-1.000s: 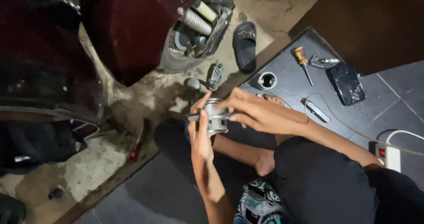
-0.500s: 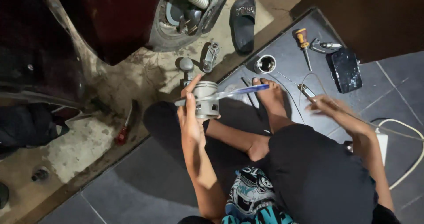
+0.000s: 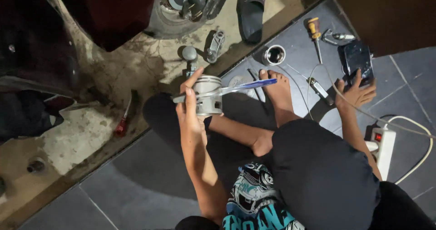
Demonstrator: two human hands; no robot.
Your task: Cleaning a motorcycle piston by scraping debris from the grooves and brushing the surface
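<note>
My left hand (image 3: 190, 110) is shut on a grey metal piston (image 3: 208, 96), held up above my crossed legs. A thin blue-handled blade (image 3: 240, 87) lies across the top of the piston, pinned by my fingers. My right hand (image 3: 355, 94) reaches out to the right with fingers spread, its fingertips on a dark phone (image 3: 359, 60) lying on the tile floor. My bare foot (image 3: 276, 91) rests between the two hands.
A yellow-handled screwdriver (image 3: 314, 35), a small round tin (image 3: 274, 55), a metal tool (image 3: 319, 89) and a black sandal (image 3: 250, 10) lie on the floor ahead. A motorbike wheel (image 3: 181, 7) stands at the top. A red-handled screwdriver (image 3: 122, 123) lies left. A white power strip (image 3: 383, 144) with cable sits right.
My right hand left the piston and swung out to the right, onto the phone. My left hand kept hold of the piston with the blade.
</note>
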